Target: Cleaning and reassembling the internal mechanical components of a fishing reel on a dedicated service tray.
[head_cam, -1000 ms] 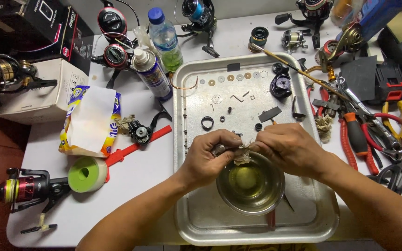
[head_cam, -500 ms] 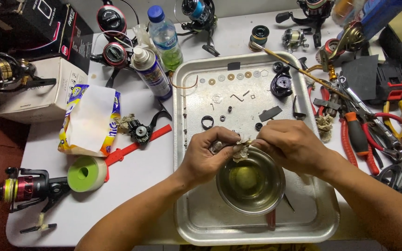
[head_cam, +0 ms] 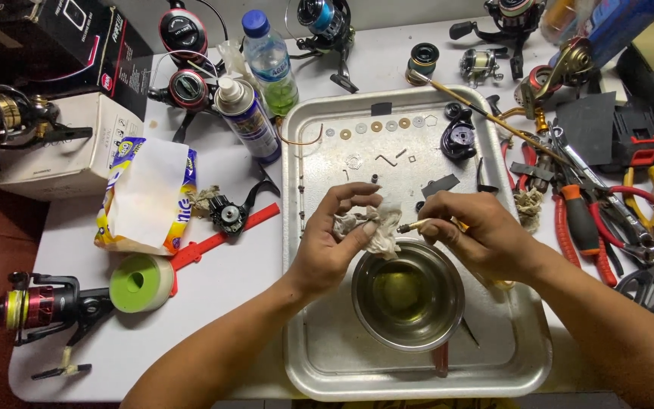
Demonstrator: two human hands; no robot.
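Observation:
My left hand [head_cam: 336, 241] grips a crumpled, stained rag [head_cam: 375, 230] just above the rim of a small steel bowl [head_cam: 409, 294] holding yellowish liquid. My right hand [head_cam: 472, 232] pinches a thin rod-like metal part [head_cam: 412, 226] whose tip points left, close to the rag. Both hands hover over a metal tray [head_cam: 319, 333]. Small washers [head_cam: 376, 126], a spring and screws lie in a row at the tray's far end, with a black reel part [head_cam: 459, 140] beside them.
Left of the tray lie a spray can [head_cam: 247, 120], a water bottle [head_cam: 270, 64], a tissue pack [head_cam: 147, 195], a green tape roll [head_cam: 140, 282], a red strap and fishing reels [head_cam: 35, 309]. Pliers, cutters and scissors [head_cam: 607, 220] crowd the right side. Boxes stand at far left.
My hands have drawn slightly apart. The rag now shows bunched in my left hand and the thin metal part is out in my right fingers.

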